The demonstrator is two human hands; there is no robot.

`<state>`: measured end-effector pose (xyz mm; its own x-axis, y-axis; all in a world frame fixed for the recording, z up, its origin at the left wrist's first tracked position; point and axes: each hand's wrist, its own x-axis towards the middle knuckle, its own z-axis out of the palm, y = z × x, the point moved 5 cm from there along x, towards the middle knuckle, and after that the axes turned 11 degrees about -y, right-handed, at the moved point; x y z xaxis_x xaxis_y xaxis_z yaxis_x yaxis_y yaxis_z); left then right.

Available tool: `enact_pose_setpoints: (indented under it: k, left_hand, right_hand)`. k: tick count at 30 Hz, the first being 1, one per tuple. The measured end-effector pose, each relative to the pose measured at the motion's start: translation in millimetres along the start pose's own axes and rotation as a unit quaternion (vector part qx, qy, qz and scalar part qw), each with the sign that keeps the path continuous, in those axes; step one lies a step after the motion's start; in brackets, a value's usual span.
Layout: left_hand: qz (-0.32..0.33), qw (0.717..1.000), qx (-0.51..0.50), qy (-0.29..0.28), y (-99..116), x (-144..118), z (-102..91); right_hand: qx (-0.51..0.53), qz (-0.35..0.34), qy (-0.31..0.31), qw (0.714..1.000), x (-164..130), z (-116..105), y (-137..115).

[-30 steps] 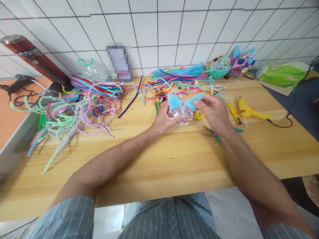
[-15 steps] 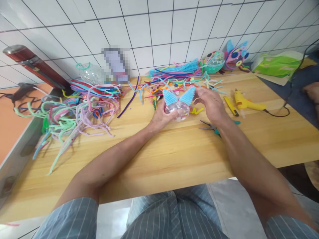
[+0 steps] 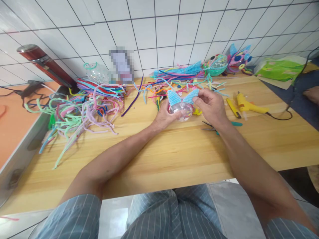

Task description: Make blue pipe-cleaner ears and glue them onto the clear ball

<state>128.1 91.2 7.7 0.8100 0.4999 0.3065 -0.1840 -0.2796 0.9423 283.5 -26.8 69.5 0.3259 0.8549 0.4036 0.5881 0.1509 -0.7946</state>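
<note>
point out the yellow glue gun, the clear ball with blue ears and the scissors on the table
yellow glue gun (image 3: 245,105), head view, on its yellow body
clear ball (image 3: 183,111), head view, on its transparent front between the hands
scissors (image 3: 208,126), head view, on the metal blades beside the right wrist

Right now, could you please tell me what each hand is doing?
Left hand: closed around the clear ball.
Right hand: pinching the ball's blue ear.

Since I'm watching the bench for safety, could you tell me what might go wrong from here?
The right hand pinches one blue pipe-cleaner ear on the clear ball that the left hand cradles; pressing hard might bend or loosen it. The pliers lie under the right wrist and could be knocked. The glue gun nearby, cord attached, may be hot.
</note>
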Motion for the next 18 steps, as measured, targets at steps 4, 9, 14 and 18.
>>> enact_pose_setpoints:
  k: [4,9,14,18]
  left_hand:
    - [-0.004,1.0,-0.009,-0.002,0.5,-0.4,1.3]
    - [-0.001,1.0,-0.017,-0.013,4.5,0.1,1.7]
    - [0.003,1.0,-0.009,-0.016,6.6,-0.5,0.6]
    - [0.006,1.0,-0.011,-0.017,6.7,0.1,0.7]
  right_hand:
    - [0.001,0.004,0.007,1.0,-0.5,0.9,1.1]
    - [0.02,0.011,-0.003,1.0,-1.9,3.3,2.0]
    - [0.017,0.006,-0.007,1.0,-3.3,3.5,0.2]
    - [0.023,0.0,-0.01,1.0,-3.3,3.9,3.3]
